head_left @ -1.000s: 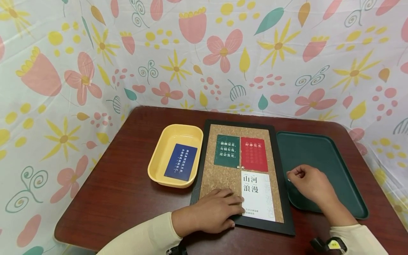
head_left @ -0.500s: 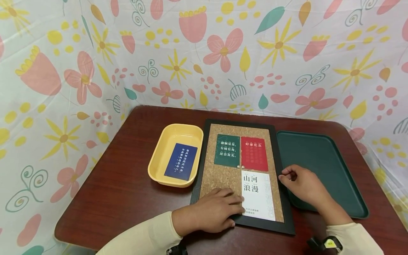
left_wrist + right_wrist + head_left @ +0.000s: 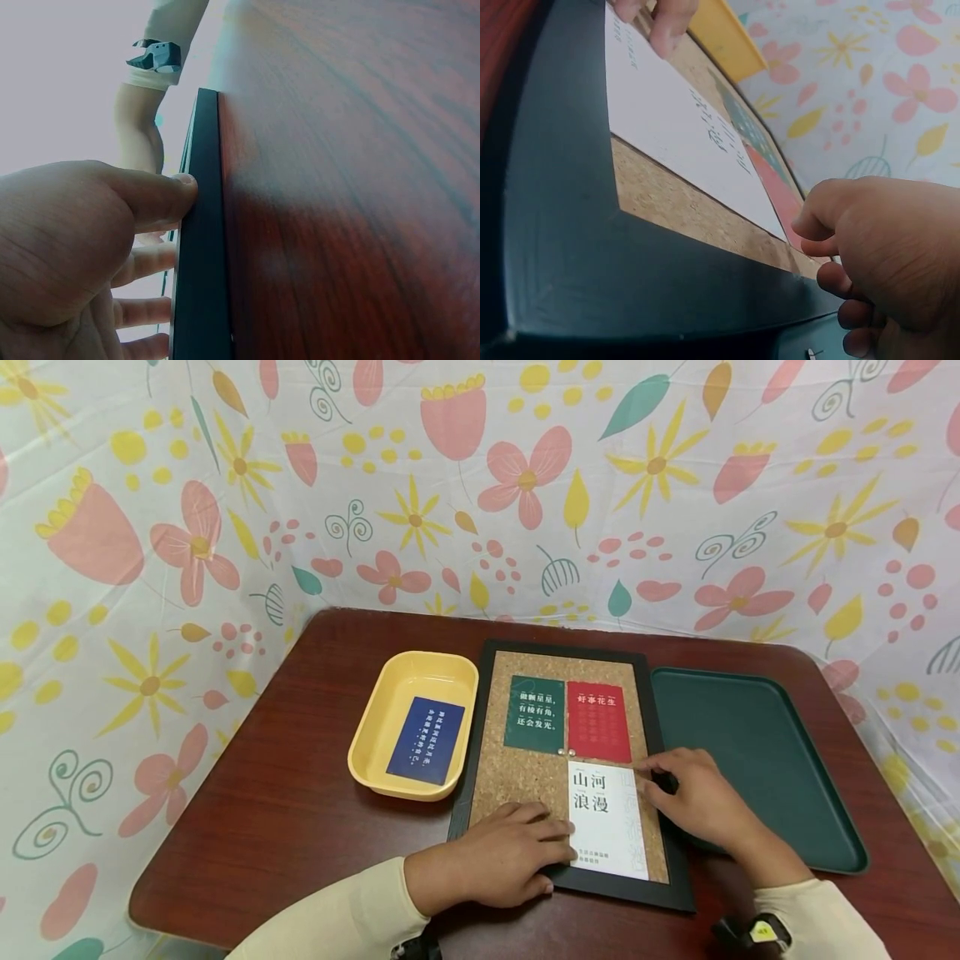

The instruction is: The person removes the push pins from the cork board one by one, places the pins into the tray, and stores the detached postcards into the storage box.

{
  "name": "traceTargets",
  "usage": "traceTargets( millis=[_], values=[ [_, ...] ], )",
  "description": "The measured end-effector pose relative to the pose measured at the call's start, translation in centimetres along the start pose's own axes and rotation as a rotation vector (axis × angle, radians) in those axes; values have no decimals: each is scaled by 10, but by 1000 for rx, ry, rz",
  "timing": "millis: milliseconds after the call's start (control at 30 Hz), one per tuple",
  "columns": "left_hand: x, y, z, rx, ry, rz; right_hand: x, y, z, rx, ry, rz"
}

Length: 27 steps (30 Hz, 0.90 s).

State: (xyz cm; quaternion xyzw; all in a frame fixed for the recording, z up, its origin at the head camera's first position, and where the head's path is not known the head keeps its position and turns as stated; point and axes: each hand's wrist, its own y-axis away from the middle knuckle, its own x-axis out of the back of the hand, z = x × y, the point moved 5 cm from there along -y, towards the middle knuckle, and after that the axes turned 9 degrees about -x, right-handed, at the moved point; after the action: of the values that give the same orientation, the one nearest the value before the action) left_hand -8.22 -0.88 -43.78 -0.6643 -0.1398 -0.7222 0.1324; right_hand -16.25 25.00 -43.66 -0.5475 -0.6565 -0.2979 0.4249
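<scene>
A white card (image 3: pixel 606 818) with printed characters lies on a black-framed cork board (image 3: pixel 517 777). My left hand (image 3: pixel 506 856) rests spread on the board, its fingertips on the card's left edge; in the left wrist view its thumb (image 3: pixel 161 196) touches the frame's side. At the card's upper right corner, my right hand (image 3: pixel 693 797) has thumb and index finger pinched together, seemingly round a small silver thumbtack that they hide. Above are a green card (image 3: pixel 534 714) and a red card (image 3: pixel 597 722), with two silver thumbtacks (image 3: pixel 566 752) at their lower inner corners.
Left of the board stands a yellow tray (image 3: pixel 367 752) holding a blue card (image 3: pixel 425 741). A dark green tray (image 3: pixel 757 743) lies to the right, partly behind my right arm; a small shiny object (image 3: pixel 811 353) shows on it in the right wrist view.
My right hand has moved left from the green tray, across the board's frame, to the white card's upper right corner. My left hand has stayed in place.
</scene>
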Motion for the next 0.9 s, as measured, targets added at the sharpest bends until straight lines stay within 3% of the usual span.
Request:
traceTargets(
  millis=[167,700,900],
  values=[
    [0,0,0,0,6,-3,-4,-1,-4,20,12,1],
    [1,1,0,-8,17,-8,-12,-7,-10,-56,12,-9],
    [1,1,-1,-8,20,-9,-12,-10,-15,-63,32,24]
  ],
)
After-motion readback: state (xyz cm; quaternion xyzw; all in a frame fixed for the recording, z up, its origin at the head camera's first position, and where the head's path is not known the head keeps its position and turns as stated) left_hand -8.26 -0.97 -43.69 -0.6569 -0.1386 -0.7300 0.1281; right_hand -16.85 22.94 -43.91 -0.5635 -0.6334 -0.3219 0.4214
